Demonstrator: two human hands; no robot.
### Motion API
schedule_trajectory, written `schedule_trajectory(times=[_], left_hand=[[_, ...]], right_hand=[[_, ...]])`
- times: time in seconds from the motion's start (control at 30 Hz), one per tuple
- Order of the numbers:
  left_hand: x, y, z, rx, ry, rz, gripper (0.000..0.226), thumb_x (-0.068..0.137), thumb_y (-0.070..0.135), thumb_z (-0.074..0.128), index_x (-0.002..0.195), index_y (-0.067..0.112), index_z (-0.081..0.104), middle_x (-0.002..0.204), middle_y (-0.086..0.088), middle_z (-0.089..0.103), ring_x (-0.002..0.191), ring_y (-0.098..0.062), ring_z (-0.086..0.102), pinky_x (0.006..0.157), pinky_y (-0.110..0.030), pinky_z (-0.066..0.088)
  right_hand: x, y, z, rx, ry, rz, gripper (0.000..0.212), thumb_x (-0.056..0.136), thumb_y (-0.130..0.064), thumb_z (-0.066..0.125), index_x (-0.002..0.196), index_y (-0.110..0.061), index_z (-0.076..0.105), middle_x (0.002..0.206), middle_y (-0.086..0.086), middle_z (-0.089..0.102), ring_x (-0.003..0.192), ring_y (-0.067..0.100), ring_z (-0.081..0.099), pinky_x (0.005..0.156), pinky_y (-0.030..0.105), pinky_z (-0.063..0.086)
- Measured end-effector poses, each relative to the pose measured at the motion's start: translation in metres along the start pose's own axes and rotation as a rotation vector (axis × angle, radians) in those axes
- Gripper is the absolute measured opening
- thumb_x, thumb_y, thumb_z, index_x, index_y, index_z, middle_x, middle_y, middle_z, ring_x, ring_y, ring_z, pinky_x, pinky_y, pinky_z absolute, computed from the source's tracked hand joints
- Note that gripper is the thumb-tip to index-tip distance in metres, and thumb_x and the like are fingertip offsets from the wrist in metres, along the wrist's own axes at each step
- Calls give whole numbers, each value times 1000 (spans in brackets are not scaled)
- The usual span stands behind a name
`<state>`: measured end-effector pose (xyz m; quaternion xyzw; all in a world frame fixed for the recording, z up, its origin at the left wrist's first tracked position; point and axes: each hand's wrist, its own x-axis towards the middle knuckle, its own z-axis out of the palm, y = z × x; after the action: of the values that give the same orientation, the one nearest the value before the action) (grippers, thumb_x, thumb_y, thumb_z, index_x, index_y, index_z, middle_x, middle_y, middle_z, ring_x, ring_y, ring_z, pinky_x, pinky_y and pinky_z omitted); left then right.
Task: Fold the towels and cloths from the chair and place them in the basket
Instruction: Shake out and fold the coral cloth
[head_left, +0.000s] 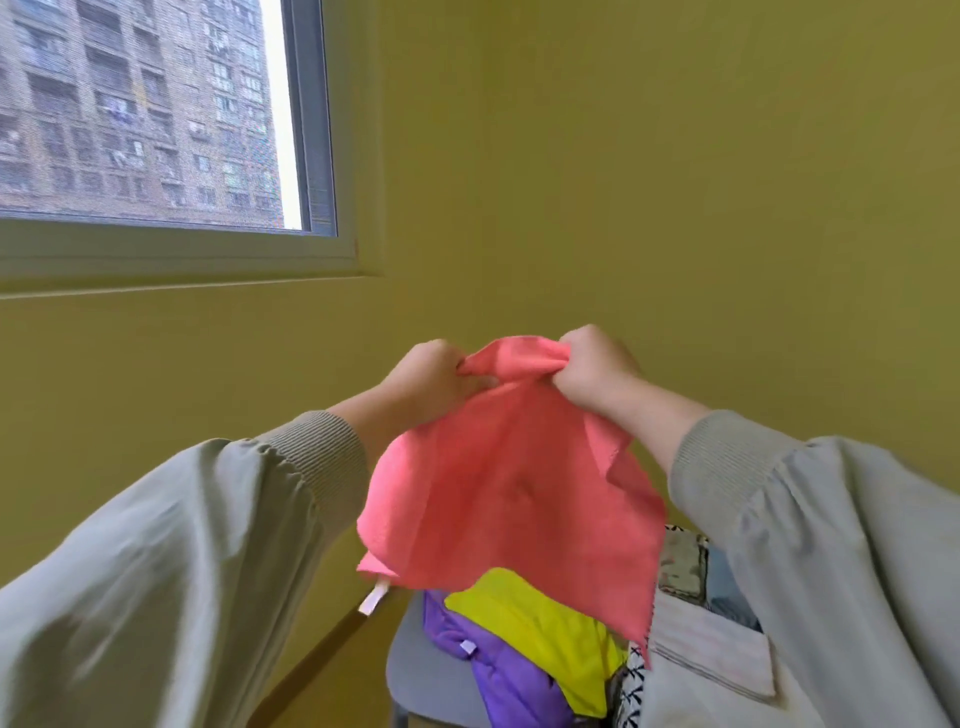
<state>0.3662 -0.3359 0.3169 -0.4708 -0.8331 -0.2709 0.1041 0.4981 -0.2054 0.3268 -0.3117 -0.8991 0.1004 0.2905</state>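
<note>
1. Risk, skewed fold: our left hand (431, 379) and right hand (592, 374) sit close together. Each pinches a bunched bit of the top edge of the coral-pink square microfibre cloth (509, 483). If those aren't true corners, the fold likely comes out crooked.
2. Risk, drop: both grips look shallow, with fabric gathered at the fingertips. A shake to flatten it could pull one side free.
3. Risk, snag: the pink cloth's lower hem overlaps the bright yellow soft cloth (535, 623) and the purple fleecy cloth (514, 680) heaped on the grey padded chair seat (421, 670). We can't tell if it touches them. If so, lifting could drag one off.
4. The basket isn't in view, so we can't judge the drop-off path.
5. Position: the pink cloth hangs in mid-air from both hands, spread below and between them. It is above the chair pile, which sits low and right of centre.
</note>
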Motion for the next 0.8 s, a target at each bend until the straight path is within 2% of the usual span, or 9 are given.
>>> schedule_trajectory(times=[0.07,0.2,0.33,0.43,0.5,0.57,0.67,0.73,0.8], left_hand=[[-1,-5,1,107,-58,36,43,83,36,68,56,18,40,59,4,44,60,-21,44,53,-29,30],[-3,-20,6,270,45,-74,15,78,14,54,64,14,53,64,3,49,69,-27,52,50,-24,33],[0,-38,14,30,99,-273,19,88,19,53,76,10,65,70,-5,56,72,-29,54,59,-27,37],[0,-38,18,-218,347,-338,20,92,17,52,75,13,62,80,-8,59,78,-29,53,65,-27,36],[1,-31,22,-290,416,-340,20,94,16,49,83,9,65,82,-6,59,78,-26,51,67,-27,35],[2,-24,25,-279,368,-334,20,95,20,50,85,10,64,83,-6,58,78,-25,50,67,-27,34],[2,-22,28,-241,350,-317,21,94,23,53,79,12,60,80,-4,57,77,-25,50,66,-27,34],[4,-21,29,-269,357,-324,21,93,23,54,78,10,61,80,-5,58,77,-25,51,65,-26,34],[7,-20,31,-288,320,-342,17,93,18,53,90,9,68,90,-7,62,86,-27,55,70,-26,37]], right_hand=[[5,10,-1,17,94,64,13,81,-7,51,69,-10,56,67,7,53,69,29,52,61,26,35],[7,30,0,63,88,175,15,79,-8,53,64,-10,55,56,4,47,66,29,49,58,26,32],[3,47,1,48,86,285,11,80,-11,54,69,-10,56,58,5,48,66,29,50,54,26,33],[-5,59,5,-104,17,344,7,81,-6,51,75,-10,53,75,7,53,81,32,58,65,29,40],[-9,66,9,-118,-2,402,12,82,-6,52,72,-11,48,84,10,57,90,34,61,68,30,43],[-7,69,10,-10,-17,438,8,83,-12,60,79,-8,55,95,14,64,88,32,61,67,30,42],[-3,71,12,345,-192,488,46,76,-26,78,108,3,62,109,17,65,93,29,63,77,32,49],[-7,72,13,520,-238,513,45,77,-17,77,115,3,62,111,20,66,94,28,64,85,38,52],[-10,69,13,640,-232,499,38,83,-2,65,120,5,59,109,26,65,81,23,60,70,31,50]])
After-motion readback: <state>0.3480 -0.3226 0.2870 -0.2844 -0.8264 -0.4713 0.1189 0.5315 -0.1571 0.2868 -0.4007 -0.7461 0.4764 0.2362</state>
